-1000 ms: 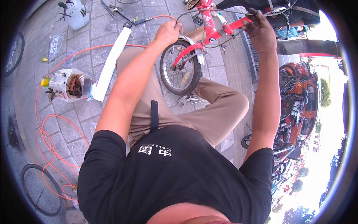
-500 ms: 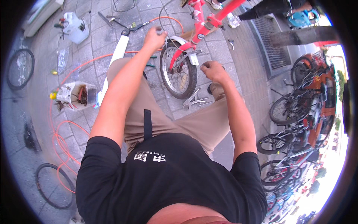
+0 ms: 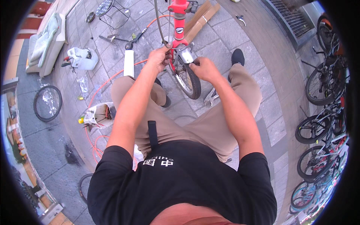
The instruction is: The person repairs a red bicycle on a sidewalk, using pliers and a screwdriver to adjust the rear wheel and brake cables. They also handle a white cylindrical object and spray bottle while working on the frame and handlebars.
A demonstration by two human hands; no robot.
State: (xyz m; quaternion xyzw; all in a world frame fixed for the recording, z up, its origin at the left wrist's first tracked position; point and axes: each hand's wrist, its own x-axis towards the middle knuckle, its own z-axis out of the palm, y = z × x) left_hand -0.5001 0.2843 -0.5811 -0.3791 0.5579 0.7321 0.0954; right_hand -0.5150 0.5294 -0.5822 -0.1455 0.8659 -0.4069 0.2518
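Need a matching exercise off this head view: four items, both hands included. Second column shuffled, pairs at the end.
Column 1
1. left hand
2. right hand
3. hose
4. cardboard

Column 2
A. brown, to the right of the red frame
B. fingertips at the lower end of the silver fender
C. orange, curving along the ground
D. close beside the red fork, on its left

Pairs: 1-D, 2-B, 3-C, 4-A
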